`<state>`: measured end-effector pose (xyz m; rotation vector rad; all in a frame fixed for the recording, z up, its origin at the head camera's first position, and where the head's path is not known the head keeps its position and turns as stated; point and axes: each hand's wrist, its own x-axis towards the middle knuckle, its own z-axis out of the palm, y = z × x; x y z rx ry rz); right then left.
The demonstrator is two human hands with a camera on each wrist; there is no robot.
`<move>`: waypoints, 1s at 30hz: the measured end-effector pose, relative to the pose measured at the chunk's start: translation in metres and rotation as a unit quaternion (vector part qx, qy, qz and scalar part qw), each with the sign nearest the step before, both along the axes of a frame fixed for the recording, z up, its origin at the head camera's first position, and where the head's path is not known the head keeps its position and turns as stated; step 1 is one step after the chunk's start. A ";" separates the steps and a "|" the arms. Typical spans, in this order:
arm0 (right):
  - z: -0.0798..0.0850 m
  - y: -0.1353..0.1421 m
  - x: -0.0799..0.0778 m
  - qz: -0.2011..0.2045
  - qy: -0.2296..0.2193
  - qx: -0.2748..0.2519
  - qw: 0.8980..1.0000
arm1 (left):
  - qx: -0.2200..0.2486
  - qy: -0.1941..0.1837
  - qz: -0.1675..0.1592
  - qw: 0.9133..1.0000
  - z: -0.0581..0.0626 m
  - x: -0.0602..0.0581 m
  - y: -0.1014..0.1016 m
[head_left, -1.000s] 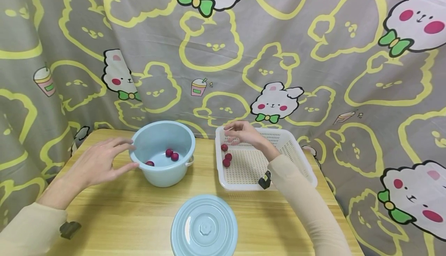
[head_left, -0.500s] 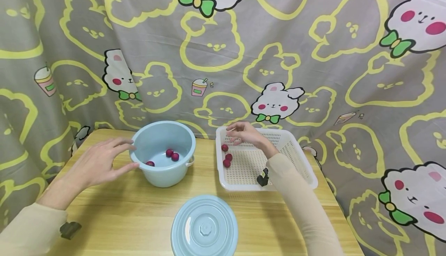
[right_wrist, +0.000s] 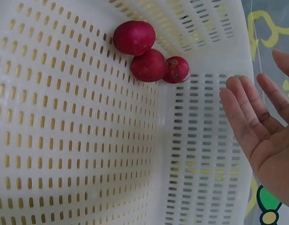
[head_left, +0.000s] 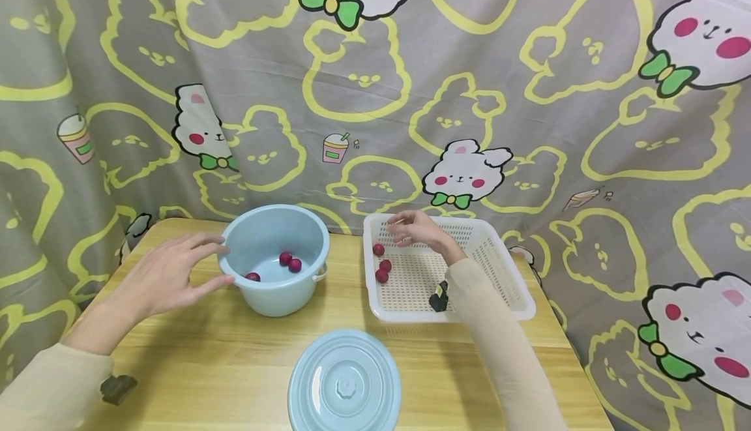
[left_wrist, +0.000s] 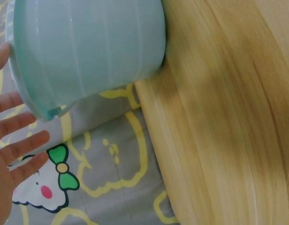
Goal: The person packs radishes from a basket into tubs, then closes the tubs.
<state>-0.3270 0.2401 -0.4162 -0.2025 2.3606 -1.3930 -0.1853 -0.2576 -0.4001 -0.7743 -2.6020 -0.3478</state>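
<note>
Beside the left rim of a light-blue bucket (head_left: 276,297), my left hand (head_left: 161,276) is held with fingers spread and nothing in it. Its thumb and fingertips are at the rim; whether they touch it I cannot tell. Inside the bucket lie three dark-red radishes (head_left: 295,265), round and small. My right hand (head_left: 419,230) hovers above the back left part of a white perforated basket (head_left: 405,317), fingers relaxed and palm bare in the right wrist view. Three more red radishes (right_wrist: 149,65) lie together in one corner of that basket, apart from the fingers.
A round light-blue lid (head_left: 344,388) lies at the front middle of the wooden table (head_left: 211,366). The bucket has a white handle (head_left: 320,272) on its right side. A grey patterned curtain (head_left: 375,137) hangs behind the table and at both sides.
My right hand has drifted slightly to the right over the basket. The left hand, the bucket, the lid and the radishes have stayed in place.
</note>
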 end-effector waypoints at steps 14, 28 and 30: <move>-0.017 0.004 -0.009 0.009 -0.021 0.055 0.998 | 0.002 -0.004 0.003 1.000 -0.001 0.000 -0.001; -0.025 0.001 -0.012 0.040 -0.079 0.074 0.993 | 0.003 0.001 -0.003 1.000 0.000 -0.001 0.000; -0.028 0.001 -0.012 0.038 -0.081 0.074 0.993 | 0.003 0.003 -0.003 1.000 -0.001 -0.001 -0.001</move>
